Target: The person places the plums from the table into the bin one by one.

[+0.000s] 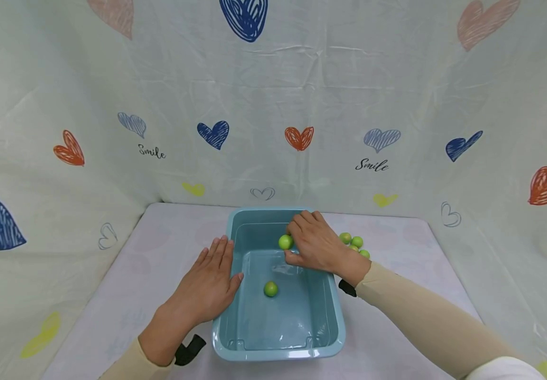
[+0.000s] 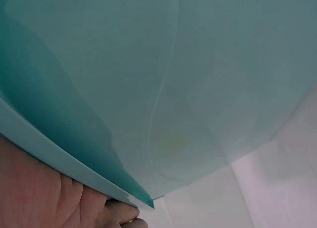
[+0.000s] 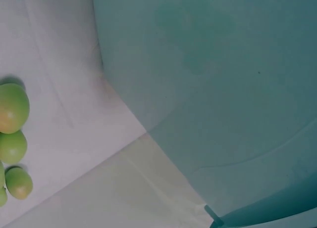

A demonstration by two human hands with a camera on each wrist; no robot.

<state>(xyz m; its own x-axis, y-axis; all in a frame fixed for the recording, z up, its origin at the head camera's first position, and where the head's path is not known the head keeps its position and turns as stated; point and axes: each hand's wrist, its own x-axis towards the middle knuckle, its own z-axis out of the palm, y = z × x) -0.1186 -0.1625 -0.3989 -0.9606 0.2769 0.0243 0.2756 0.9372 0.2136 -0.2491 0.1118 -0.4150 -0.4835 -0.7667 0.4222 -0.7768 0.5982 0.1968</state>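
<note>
Black script "Smile" [image 1: 152, 152] | second black script "Smile" [image 1: 372, 165] | both on heart-patterned backdrop [image 1: 330, 97]

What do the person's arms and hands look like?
The left hand and right hand wear no gloves. Plain beige sleeves cover both forearms, with white cloth farther up the right arm. A small black piece shows by each wrist; I can't tell what it is.
</note>
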